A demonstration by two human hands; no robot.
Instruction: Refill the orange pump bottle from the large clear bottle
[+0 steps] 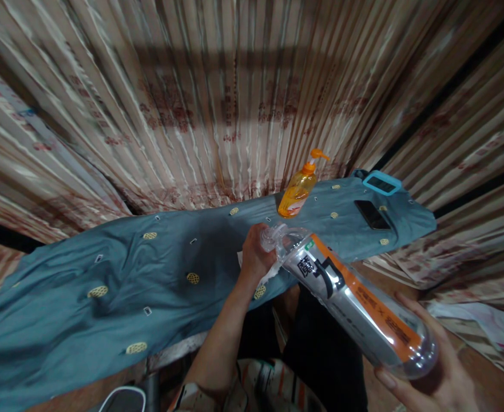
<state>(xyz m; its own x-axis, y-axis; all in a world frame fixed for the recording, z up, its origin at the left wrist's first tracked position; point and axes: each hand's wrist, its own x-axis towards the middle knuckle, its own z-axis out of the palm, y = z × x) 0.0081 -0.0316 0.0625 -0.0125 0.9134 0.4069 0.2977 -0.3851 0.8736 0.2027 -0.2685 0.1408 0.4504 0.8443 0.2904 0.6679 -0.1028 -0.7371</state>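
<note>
A large plastic bottle (pixel 357 303) slanted across the lower right of the frame, its base cupped between the thumb and fingers of the right hand (pixel 447 369). Near the centre, the left hand (pixel 258 252) curled around the clear neck end.

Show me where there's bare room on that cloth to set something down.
The cloth is barest along its left stretch, bordered by the curtain and left hand. A narrower gap separates pump bottle and smartphone. The right end is crowded by smartphone and blue-framed object.
</note>
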